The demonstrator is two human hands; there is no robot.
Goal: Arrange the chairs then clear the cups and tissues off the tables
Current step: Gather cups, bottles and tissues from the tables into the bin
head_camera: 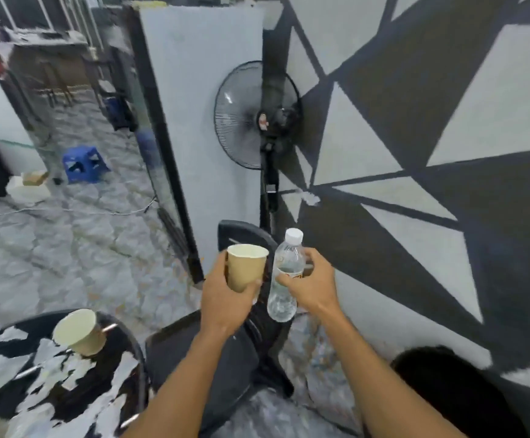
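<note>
left grip (222,300) held a paper cup (246,268), right grip (312,287) a bottle (287,257) — second cup (77,331) sat lower left, nearer the left.

1. The table (67,403) in the lower left of the frame is cut off by the left and bottom edges, and its top is so covered by reflections that the surface cannot be made out.
2. The base of the paper cup (245,267) is hidden by the fingers of the left hand (222,298).
3. The label of the water bottle (289,256) is largely covered by the right hand (312,286), and its print cannot be read.
4. The chair (175,346) at the lower centre is partly hidden by both forearms, which are cut off by the bottom edge.
5. The foot of the fan (241,115) is hidden behind the chair's back.
6. A dark rounded shape (447,384) at the lower right is cut by the bottom edge and cannot be identified.
7. The furniture (45,58) in the upper left is blurred.
</note>
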